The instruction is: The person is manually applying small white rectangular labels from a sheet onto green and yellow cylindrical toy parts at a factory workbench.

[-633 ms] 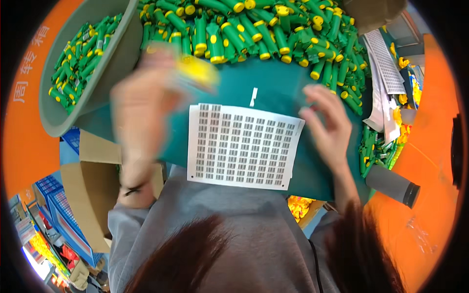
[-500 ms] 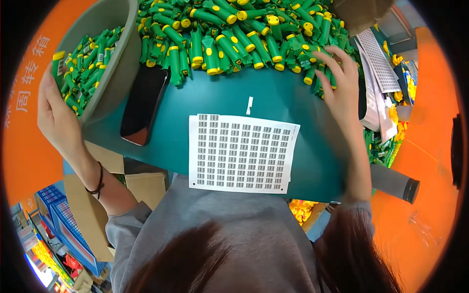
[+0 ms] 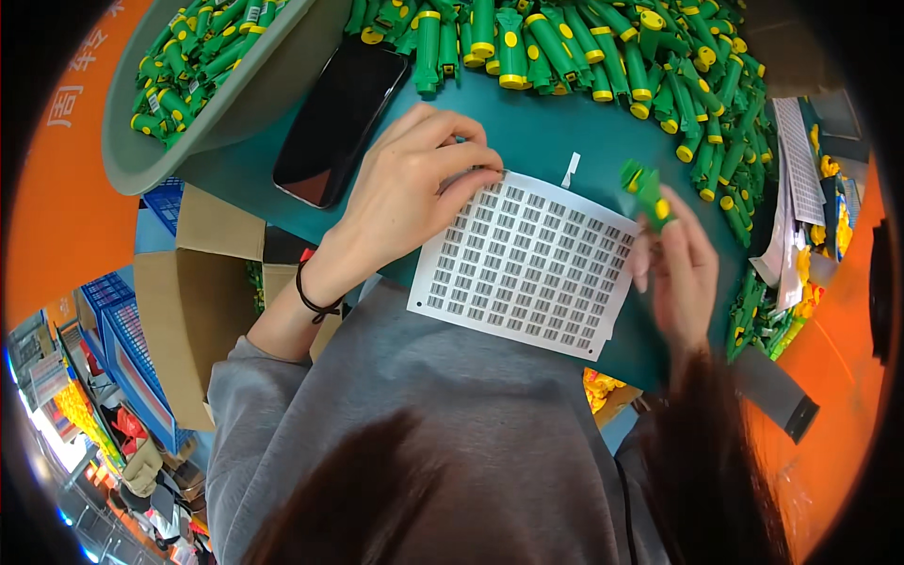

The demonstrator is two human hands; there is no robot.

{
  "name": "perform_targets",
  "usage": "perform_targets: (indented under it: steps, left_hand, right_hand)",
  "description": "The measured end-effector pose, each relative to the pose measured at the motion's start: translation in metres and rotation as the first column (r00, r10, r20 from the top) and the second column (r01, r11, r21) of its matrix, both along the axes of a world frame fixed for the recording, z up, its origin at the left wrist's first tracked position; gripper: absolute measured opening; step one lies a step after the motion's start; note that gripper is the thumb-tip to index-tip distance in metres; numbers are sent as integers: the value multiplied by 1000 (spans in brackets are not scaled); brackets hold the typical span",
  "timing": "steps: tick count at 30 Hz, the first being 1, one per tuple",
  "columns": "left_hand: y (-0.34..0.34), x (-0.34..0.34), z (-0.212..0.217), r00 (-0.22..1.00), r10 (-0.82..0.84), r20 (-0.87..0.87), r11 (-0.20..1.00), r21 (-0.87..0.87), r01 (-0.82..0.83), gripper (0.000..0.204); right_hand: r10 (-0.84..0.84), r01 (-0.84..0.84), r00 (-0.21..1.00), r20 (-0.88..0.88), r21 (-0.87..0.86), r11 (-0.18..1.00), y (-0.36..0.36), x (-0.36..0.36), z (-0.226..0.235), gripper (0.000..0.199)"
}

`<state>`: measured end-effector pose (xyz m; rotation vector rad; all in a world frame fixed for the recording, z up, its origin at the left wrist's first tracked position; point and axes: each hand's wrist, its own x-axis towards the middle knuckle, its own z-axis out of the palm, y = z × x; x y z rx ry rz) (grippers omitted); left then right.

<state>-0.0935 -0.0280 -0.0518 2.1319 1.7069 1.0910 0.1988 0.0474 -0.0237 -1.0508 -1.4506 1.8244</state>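
Over the dark-green bench (image 3: 537, 132), a green-and-yellow plastic tube (image 3: 644, 185), two o'clock from the white paper label sheet (image 3: 527, 268), looks light, stiff, best held mid-barrel; the right hand (image 3: 683, 254) grips its yellow end. The left hand (image 3: 414, 179) pinches the sheet's eleven-o'clock edge.

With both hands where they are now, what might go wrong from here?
1. The left hand has its fingertips at the top left corner of the white printed sheet; a tug might crease it.
2. The right hand holds a green-and-yellow piece by one end, so it might slip.
3. The black phone lies close to the left hand and could get bumped.
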Motion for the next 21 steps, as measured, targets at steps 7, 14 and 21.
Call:
perform_targets:
  steps: [7,14,21]
  left_hand:
    - [0,4,0,996,11,-85,996,86,-4,13]
    - [6,23,25,921,5,391,1000,-23,4,11]
    - [5,68,41,798,-151,584,947,-147,287,10]
  right_hand:
    - [39,2,990,-137,291,957,-25,-10,-33,30]
    - [-37,62,968,-249,95,993,-33,-12,-31,34]
    - [51,43,974,-222,400,915,-31,-8,-32,39]
